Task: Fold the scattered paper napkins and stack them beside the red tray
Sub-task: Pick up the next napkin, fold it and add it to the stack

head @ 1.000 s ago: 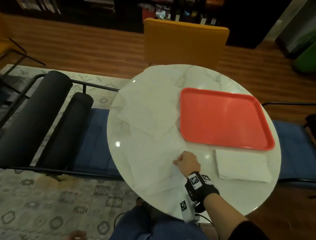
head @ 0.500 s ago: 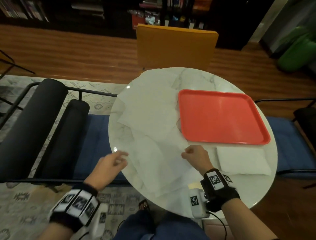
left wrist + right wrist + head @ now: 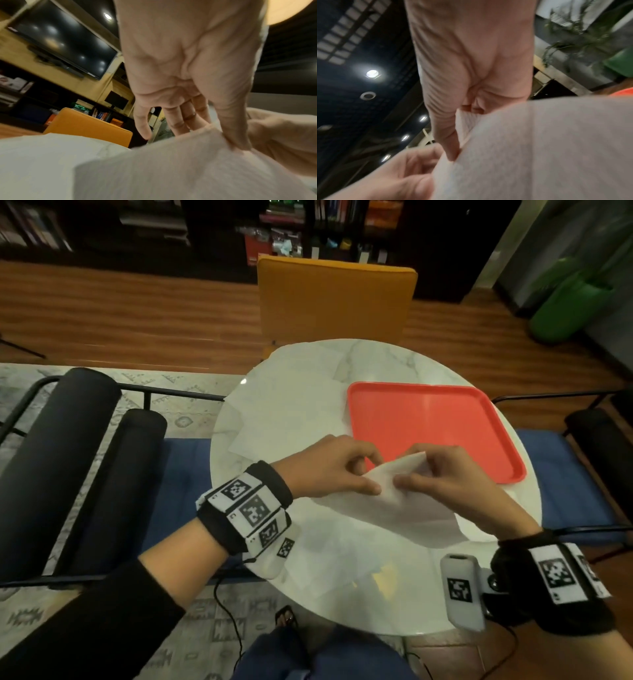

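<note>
I have one napkin (image 3: 394,494) lifted off the table (image 3: 394,361) just in front of the red tray (image 3: 428,433), my left hand (image 3: 329,467) and right hand (image 3: 448,477) each pinching its raised edge between thumb and curled fingers. I judge the job barely begun: this sheet is only being gathered for its fold. Several loose napkins (image 3: 291,405) lie spread left of the tray, and what may be a folded stack at my right wrist is mostly hidden.

no readable text, only coded square markers on wristbands (image 3: 245,506)
</note>
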